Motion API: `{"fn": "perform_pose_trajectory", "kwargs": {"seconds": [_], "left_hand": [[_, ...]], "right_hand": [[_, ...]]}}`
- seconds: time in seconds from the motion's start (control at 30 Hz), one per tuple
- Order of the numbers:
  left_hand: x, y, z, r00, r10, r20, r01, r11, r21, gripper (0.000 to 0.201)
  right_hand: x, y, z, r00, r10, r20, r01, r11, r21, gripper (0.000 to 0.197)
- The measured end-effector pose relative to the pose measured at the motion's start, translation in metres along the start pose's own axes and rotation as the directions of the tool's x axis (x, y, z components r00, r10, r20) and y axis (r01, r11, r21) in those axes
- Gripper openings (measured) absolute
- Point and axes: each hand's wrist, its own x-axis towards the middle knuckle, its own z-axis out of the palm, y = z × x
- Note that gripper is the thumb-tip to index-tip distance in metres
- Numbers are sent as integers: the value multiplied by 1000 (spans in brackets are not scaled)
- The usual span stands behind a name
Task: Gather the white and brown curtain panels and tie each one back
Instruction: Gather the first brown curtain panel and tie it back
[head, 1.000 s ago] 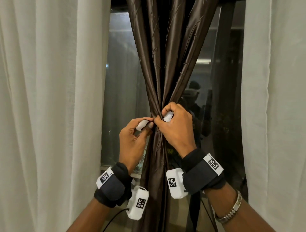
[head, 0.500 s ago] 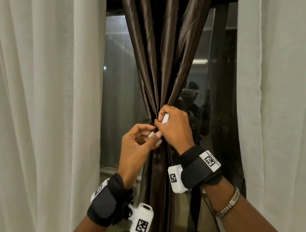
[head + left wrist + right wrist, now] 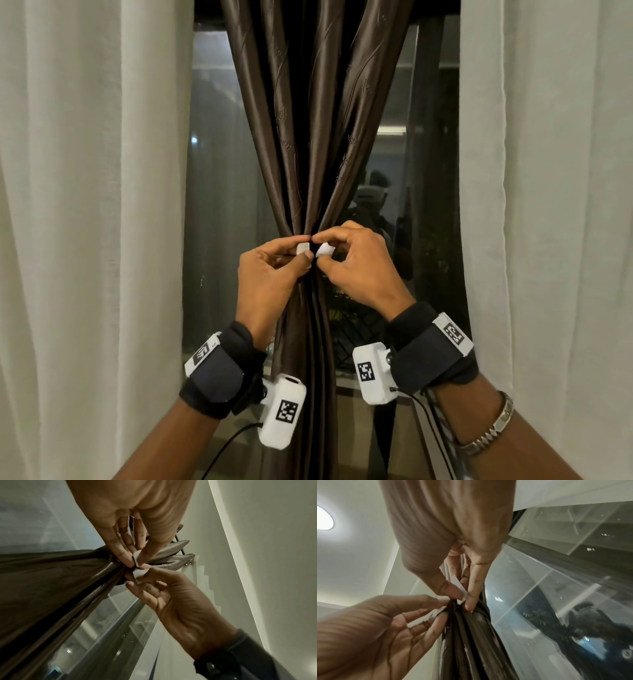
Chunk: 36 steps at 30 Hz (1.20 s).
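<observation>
The brown satin curtain hangs in the middle of the window, bunched into a narrow waist at hand height. My left hand pinches one white end tab of a tie between thumb and forefinger. My right hand pinches the other white end tab just to its right. The two tabs sit side by side in front of the waist, nearly touching. The left wrist view shows the left tab above the right tab. How the tie runs behind the bunched brown curtain is hidden.
A white curtain panel hangs loose on the left and another white panel on the right. Dark window glass with reflections lies behind the brown curtain. A sill runs below the glass.
My left hand has risen level with the right one. The hands, overlapped on the curtain before, now sit side by side with a white tab showing in each.
</observation>
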Motion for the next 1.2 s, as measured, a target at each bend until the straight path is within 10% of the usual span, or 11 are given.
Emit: {"fn": "perform_pose_trajectory", "kwargs": {"seconds": [0.67, 0.9, 1.07, 1.2], "left_hand": [[-2, -7, 2, 997, 44, -66, -37, 994, 106, 16], [-8, 4, 1, 1000, -29, 6, 29, 1000, 0, 32], [2, 16, -16, 989, -95, 115, 98, 995, -17, 28], [16, 8, -29, 995, 28, -97, -18, 994, 110, 10]], "right_hand": [[-12, -22, 21, 992, 69, -101, -86, 982, -170, 33], [-16, -31, 20, 992, 100, 80, -76, 961, -266, 80], [-9, -23, 15, 994, 107, -28, -110, 975, -194, 45], [-6, -22, -1, 996, 90, -30, -89, 995, 38, 14]]}}
